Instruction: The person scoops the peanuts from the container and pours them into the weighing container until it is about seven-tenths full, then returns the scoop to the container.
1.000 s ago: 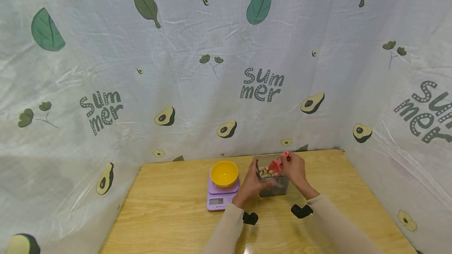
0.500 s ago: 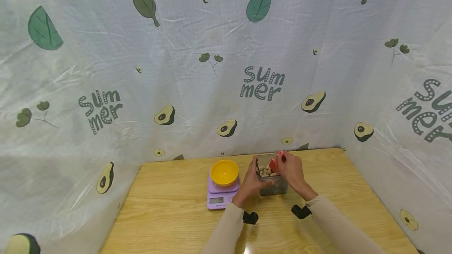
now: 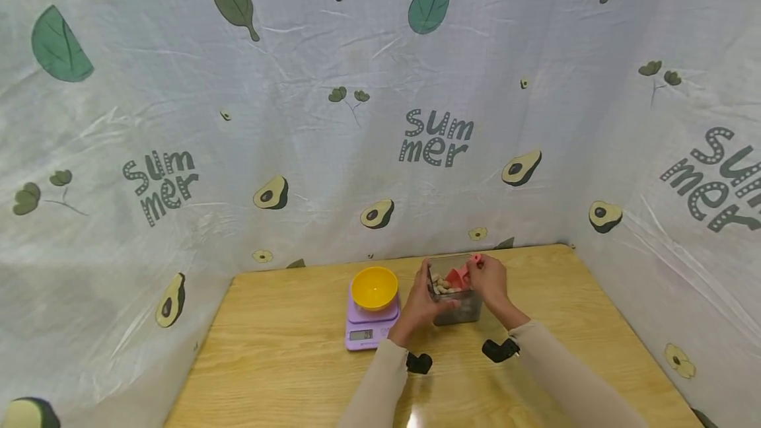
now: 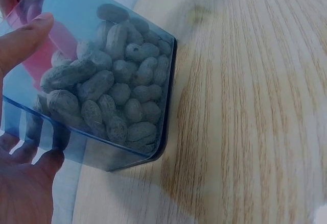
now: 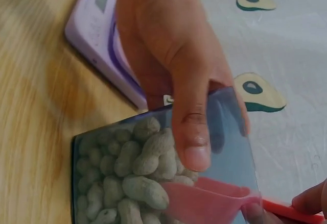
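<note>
My left hand [image 3: 419, 301] grips a clear bluish-grey plastic bin [image 3: 456, 313] at its left side, thumb across the front wall and fingers along the side. Unshelled peanuts [image 4: 97, 89] fill the lower part of the bin. Above them, my right hand [image 3: 490, 279] pinches the handle of a pink scoop [image 3: 456, 277]. The scoop's bowl dips among the peanuts inside the bin, as the right wrist view shows through the wall; how much it carries is hard to tell.
Left of the bin, a yellow bowl [image 3: 374, 288] stands on a purple kitchen scale [image 3: 364, 334] with a lit-looking digital readout. All rest on a wooden table [image 3: 279, 342]. A printed sheet [image 3: 333, 170] hangs behind and along the sides.
The scoop has shifted slightly left and lower into the peanuts, then tipped so that more of its bowl shows again. My left hand keeps its hold on the bin.
</note>
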Tool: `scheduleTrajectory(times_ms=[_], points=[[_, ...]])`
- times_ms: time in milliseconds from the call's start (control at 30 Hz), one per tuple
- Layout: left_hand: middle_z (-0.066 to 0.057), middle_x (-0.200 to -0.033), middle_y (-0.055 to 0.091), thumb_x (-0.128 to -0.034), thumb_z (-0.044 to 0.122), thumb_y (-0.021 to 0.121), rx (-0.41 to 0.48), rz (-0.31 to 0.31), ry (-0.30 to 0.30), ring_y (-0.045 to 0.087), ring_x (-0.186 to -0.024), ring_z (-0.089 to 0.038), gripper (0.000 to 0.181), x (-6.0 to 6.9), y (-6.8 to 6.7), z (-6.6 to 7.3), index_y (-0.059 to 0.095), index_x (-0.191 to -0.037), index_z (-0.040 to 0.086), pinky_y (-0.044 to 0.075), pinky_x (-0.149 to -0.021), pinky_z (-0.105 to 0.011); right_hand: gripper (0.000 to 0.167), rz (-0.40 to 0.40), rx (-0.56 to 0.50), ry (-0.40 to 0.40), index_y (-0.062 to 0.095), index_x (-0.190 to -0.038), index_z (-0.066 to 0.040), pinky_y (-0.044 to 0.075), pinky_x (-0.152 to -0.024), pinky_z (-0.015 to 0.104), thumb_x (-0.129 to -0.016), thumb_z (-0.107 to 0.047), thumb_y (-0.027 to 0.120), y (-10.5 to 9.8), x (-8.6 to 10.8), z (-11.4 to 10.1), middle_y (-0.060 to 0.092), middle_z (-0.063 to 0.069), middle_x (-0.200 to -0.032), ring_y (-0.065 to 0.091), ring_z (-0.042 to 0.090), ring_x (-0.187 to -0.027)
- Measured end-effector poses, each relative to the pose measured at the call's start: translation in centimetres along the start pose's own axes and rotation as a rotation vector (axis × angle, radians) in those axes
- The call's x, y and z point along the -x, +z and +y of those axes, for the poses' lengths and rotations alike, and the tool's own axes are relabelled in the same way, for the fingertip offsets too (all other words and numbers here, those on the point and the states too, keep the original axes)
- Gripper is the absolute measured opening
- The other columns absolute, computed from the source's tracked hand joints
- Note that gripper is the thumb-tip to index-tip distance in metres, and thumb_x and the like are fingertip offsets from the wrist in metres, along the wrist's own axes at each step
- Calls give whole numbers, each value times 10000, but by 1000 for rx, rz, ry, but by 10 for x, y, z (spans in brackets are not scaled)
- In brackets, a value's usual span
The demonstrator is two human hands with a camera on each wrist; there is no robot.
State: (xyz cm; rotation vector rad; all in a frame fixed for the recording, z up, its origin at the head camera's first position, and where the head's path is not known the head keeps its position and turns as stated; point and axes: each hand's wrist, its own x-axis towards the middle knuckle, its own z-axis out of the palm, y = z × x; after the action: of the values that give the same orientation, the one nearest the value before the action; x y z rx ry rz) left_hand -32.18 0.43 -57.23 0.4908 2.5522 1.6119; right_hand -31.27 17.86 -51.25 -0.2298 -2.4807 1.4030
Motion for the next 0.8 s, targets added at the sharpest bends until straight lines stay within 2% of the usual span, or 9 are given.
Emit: scheduleTrajectory(times_ms=[200,300,400,467,533,633,733,800], points=[[-91,-1644,201,-792,365,820,-7,-12,11,290,-1482,-336,1118,-1,-1,0,62,-1595,185,296,-1183,-533,263,-32,-106,136,678,-1034,70,569,-542,246,-989,-151,543,-7,-6,0,727,185,-803,720,165,-639],[-105,-1645,190,-797,356,817,-4,-12,10,283,-1484,-342,1115,-1,-1,3,57,-1596,187,293,-1184,-537,250,-28,-55,86,675,-984,61,547,-519,258,-986,-146,535,-2,-4,-4,711,172,-769,685,159,-607],[-111,-1642,189,-799,351,816,3,-7,14,287,-1482,-338,1114,-1,0,3,54,-1595,187,291,-1188,-531,249,-23,51,8,670,-921,39,448,-475,247,-985,-158,532,6,-1,-8,680,141,-714,604,143,-566],[-115,-1638,195,-797,340,819,6,0,19,294,-1478,-339,1116,-1,0,2,55,-1594,177,291,-1188,-529,251,-25,56,18,668,-910,36,414,-474,249,-979,-163,532,6,-2,-10,666,108,-697,573,134,-563],[-120,-1636,199,-796,337,820,-4,4,24,298,-1475,-343,1117,-1,0,2,57,-1593,165,294,-1186,-529,263,-44,-31,96,673,-961,53,513,-517,272,-981,-167,530,2,-4,-10,696,100,-712,642,132,-585],[-112,-1643,186,-796,342,819,-20,2,6,288,-1480,-347,1118,0,0,2,52,-1595,186,293,-1183,-535,299,-72,-222,251,639,-1088,85,614,-690,349,-1003,-166,500,-5,-7,-9,707,65,-722,702,103,-630],[-103,-1647,176,-801,353,812,-27,-6,-11,285,-1482,-343,1113,1,-1,1,42,-1595,226,293,-1183,-533,351,-96,-356,343,578,-1215,109,596,-824,402,-1026,-167,471,-7,-10,-9,692,27,-729,707,78,-642],[-108,-1645,180,-805,351,809,-24,-7,-13,295,-1476,-346,1108,1,-2,1,40,-1595,237,298,-1180,-536,385,-121,-393,355,534,-1284,121,591,-848,398,-1035,-162,455,-7,-11,-8,677,16,-752,697,60,-653]])
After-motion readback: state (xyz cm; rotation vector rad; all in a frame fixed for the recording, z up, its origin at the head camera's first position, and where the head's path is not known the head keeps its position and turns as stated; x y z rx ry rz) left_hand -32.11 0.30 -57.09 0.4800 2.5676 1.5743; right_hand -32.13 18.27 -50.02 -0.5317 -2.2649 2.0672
